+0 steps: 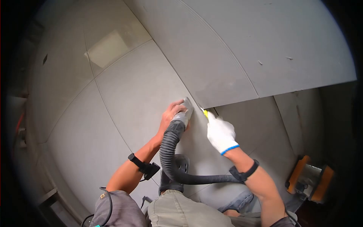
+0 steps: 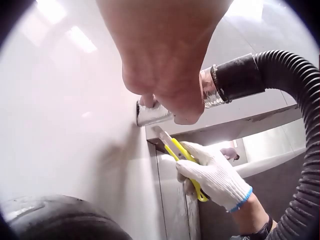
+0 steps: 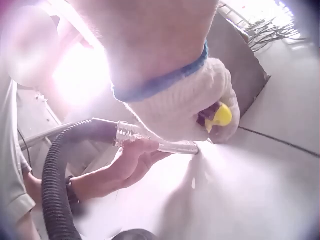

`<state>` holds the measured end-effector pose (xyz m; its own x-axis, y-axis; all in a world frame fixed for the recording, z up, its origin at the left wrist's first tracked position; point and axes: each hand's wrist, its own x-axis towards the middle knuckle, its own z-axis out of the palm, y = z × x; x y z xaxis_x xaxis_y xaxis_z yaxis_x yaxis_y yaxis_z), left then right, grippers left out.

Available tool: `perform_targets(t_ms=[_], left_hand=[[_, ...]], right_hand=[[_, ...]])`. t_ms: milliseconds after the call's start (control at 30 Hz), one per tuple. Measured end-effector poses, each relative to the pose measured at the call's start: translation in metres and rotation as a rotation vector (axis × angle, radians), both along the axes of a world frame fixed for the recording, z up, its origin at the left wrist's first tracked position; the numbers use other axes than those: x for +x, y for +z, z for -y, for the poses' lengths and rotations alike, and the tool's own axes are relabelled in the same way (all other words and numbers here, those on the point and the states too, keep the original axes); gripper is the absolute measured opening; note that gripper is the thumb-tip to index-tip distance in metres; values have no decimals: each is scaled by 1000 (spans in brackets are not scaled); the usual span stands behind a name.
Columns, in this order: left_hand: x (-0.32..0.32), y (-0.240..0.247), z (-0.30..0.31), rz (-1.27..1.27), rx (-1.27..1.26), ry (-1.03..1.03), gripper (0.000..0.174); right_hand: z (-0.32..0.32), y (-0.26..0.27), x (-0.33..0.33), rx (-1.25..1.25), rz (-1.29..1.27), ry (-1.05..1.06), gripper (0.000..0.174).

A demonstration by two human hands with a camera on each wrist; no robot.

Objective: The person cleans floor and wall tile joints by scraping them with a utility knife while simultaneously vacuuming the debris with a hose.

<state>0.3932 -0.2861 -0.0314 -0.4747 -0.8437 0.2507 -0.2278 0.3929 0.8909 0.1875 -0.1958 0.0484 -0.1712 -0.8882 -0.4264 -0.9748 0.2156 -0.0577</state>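
Note:
My bare left hand (image 1: 171, 117) grips the clear vacuum nozzle (image 2: 154, 116) at the end of a ribbed black hose (image 1: 168, 151), its mouth down at the seam between grey tiles. My right hand (image 1: 221, 132), in a white knit glove with a blue cuff, holds a yellow utility knife (image 2: 176, 149). In the left wrist view the blade stands out of the handle, its tip close to the nozzle and the tile edge. From the right wrist view, only the yellow end of the knife (image 3: 222, 116) shows in the gloved fist.
Large grey tiles (image 1: 124, 87) with thin joints surround the hands. A raised slab (image 1: 272, 56) ends in a straight edge just beyond the knife. The hose bends across in front of the body toward the right forearm. An orange-sided tool (image 1: 310, 178) stands at right.

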Motion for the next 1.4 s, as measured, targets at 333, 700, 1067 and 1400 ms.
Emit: perform_targets(t_ms=[333,700,1067,1400], left_hand=[[7,1,4,-52,133,-103,55],[-6,4,-7,-92,77,-4,48],[20,7,-19,19,207,-6,49],[15,4,-20,13,169,34,49]], right_hand=[[14,21,19,61,-46,13,42],[-6,41,2,24,-37,-47,48],[6,-14,8,-33,79,-76,51],[-33,-23,-28,-123,186,-142,54]])
